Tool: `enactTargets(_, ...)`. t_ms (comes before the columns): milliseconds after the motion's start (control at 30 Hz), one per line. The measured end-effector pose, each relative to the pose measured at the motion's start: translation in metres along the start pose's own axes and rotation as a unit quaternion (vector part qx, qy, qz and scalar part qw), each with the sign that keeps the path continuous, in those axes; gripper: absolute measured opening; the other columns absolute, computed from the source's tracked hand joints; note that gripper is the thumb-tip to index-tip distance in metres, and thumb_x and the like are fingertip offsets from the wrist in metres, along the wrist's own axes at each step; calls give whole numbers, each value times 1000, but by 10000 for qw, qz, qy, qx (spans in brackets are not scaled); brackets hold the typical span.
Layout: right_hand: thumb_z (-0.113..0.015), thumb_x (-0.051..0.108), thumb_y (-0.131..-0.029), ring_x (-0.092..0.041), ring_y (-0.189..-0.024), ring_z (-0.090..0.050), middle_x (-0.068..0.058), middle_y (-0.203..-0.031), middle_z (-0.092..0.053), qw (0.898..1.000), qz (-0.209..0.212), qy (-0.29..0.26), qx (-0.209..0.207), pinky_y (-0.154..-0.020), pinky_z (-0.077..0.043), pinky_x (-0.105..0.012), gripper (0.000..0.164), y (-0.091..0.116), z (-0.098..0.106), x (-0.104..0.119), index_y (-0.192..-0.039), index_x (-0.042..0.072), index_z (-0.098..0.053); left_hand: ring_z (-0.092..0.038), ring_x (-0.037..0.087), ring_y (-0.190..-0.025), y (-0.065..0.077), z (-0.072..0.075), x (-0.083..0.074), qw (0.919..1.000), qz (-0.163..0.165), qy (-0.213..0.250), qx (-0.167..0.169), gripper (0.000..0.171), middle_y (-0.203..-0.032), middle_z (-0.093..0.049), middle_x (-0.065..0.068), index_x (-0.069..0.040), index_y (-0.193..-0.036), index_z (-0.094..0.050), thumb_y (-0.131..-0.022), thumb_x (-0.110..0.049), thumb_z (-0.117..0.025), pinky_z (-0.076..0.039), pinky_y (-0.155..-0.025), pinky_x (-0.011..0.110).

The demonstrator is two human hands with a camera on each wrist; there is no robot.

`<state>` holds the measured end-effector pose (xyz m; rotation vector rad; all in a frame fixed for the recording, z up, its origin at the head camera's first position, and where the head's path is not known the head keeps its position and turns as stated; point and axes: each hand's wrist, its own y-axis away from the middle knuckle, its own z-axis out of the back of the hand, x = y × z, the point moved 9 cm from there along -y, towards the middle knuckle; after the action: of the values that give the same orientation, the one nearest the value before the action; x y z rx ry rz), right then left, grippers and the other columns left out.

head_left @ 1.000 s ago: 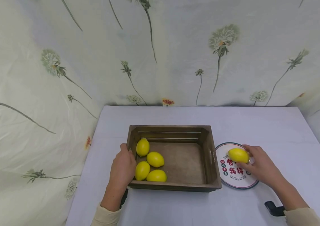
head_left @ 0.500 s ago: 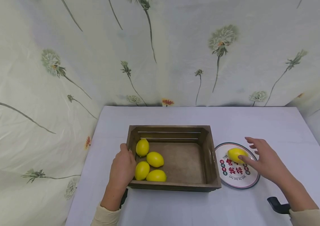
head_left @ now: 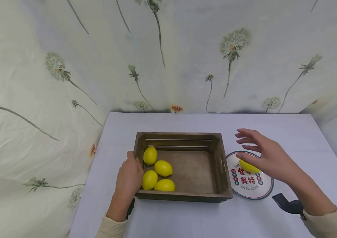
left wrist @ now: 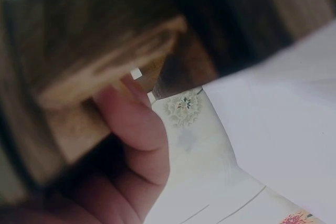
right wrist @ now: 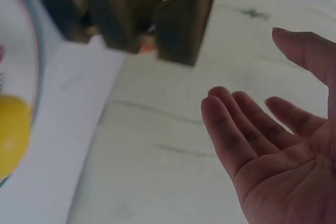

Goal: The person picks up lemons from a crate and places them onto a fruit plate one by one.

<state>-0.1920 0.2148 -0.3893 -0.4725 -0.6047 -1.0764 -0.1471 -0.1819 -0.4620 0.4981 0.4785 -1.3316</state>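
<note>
A brown wooden crate stands on the white table with several yellow lemons along its left side. My left hand grips the crate's left wall; in the left wrist view its fingers curl into the crate's handle slot. To the right of the crate, one lemon lies on a round white plate with red lettering and a dark rim. My right hand hovers above the plate's far right part, fingers spread and holding nothing. It partly covers that lemon in the head view.
The white-covered table runs around the crate and plate. A curtain printed with dandelions hangs behind and on the left. A black wrist mount juts from the right wrist.
The right hand has let go of the lemon, leaving it on the plate, then risen and shifted left toward the crate. The left hand and crate have stayed in place.
</note>
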Motion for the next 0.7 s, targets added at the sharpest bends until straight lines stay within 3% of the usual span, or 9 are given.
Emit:
enactTargets(133,-82,14,-92,-34,-120,-67,-9,-145,-59,9976,527,-339,291,-89,-53,-19,75,-16,-6,35,-156,18,-43,-65,26,-56,0,-1,1,10000,-7,35,18,25,-93,-69,30,12,-124,-45,-109,-9,-47,-54,-47,35)
enactTargets(400,-78,11,-96,-17,-120,-67,2,-142,-62,9853,916,-752,1232,-95,-57,-39,63,-50,-43,82,-151,21,-49,-66,26,-57,-1,-1,5,9999,92,-4,51,28,-96,-70,30,12,-126,-45,-109,-9,-49,-54,-47,33)
enactTargets(533,-75,11,-97,-21,-124,-66,0,-147,-59,9742,1045,-979,1746,-97,-56,-42,60,-66,-69,101,-150,20,-50,-64,24,-54,-2,1,4,9999,93,19,43,27,-94,-69,29,12,-127,-45,-109,-9,-49,-53,-45,32)
enactTargets(700,-70,3,-97,-28,-129,-63,-6,-151,-55,9646,1287,-964,2093,-99,-55,-44,60,-82,-95,117,-151,14,-49,-65,25,-56,-3,0,3,9998,128,99,75,29,-97,-70,31,12,-128,-45,-109,-8,-48,-54,-46,33)
